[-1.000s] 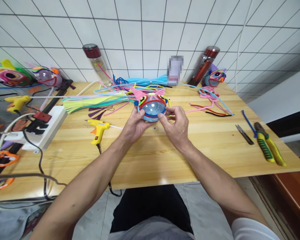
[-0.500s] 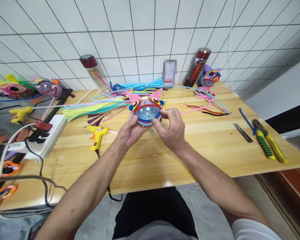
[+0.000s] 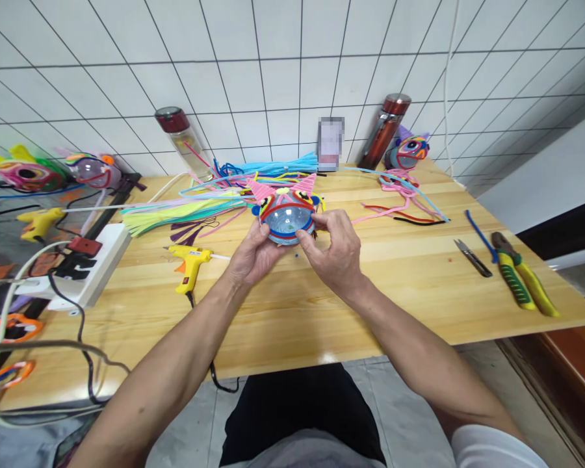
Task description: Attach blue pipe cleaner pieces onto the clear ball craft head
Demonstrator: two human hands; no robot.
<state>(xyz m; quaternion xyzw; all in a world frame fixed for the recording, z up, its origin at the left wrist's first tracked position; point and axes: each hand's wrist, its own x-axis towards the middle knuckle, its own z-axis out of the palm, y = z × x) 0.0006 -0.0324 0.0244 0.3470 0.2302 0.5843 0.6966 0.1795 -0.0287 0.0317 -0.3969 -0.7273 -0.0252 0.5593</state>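
Note:
Between my hands is a clear round animal-head ornament (image 3: 288, 220) with pink pointed ears, black-and-yellow eyes and a mouth outlined in red and blue pipe cleaner. My left hand (image 3: 257, 255) cups it from the left and below, its thumb on the rim. My right hand (image 3: 335, 250) pinches the lower right edge of the mouth with thumb and index finger. A yellow hot glue gun (image 3: 191, 265) lies left of my left hand. Behind the ornament spread bundles of coloured pipe cleaners (image 3: 185, 213), partly hidden by it.
On the right lie pliers (image 3: 519, 276), small snips (image 3: 472, 258) and a blue pipe cleaner. A red flask (image 3: 386, 132) and another ornament (image 3: 408, 151) stand at the back right. A glass bottle (image 3: 182, 142) stands by the wall. A power strip (image 3: 100, 266) and cables occupy the left.

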